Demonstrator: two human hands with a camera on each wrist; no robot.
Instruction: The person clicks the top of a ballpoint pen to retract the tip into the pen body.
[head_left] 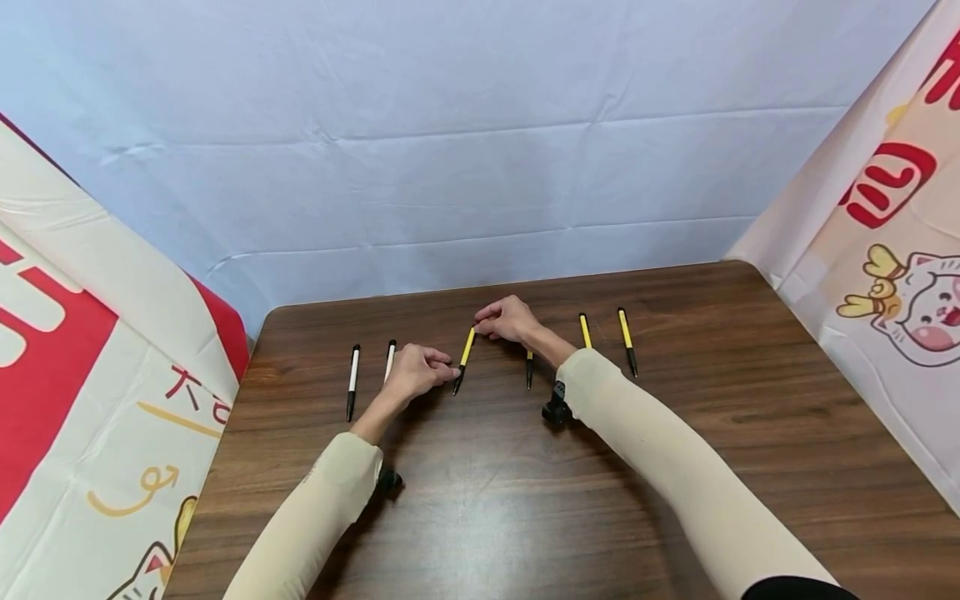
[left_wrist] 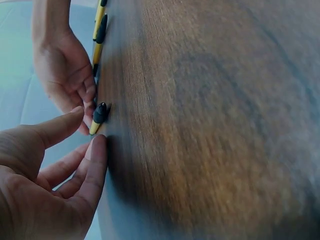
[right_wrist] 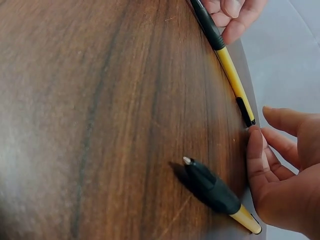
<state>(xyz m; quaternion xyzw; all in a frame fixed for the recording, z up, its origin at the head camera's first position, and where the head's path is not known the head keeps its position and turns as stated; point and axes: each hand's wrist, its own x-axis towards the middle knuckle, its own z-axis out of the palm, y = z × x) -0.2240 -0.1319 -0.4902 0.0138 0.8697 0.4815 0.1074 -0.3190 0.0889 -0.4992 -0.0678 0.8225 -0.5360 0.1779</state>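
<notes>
A yellow ballpoint pen (head_left: pixel 467 346) with a black grip lies slanted on the wooden table, between the two hands. My left hand (head_left: pixel 416 371) is beside its black writing end, and in the left wrist view thumb and fingertips stand apart around the tip of the pen (left_wrist: pixel 101 114). At the far end of the pen is my right hand (head_left: pixel 508 319). In the right wrist view its fingertips (right_wrist: pixel 254 134) are right at the pen's black top, with the thumb held away.
Two white pens (head_left: pixel 352 383) lie at the left, one partly hidden by the left hand. A yellow pen (head_left: pixel 529 371) shows below the right wrist, and two more yellow pens (head_left: pixel 627 342) lie to the right. White cloth (head_left: pixel 465 192) hangs behind the table (head_left: pixel 480 500).
</notes>
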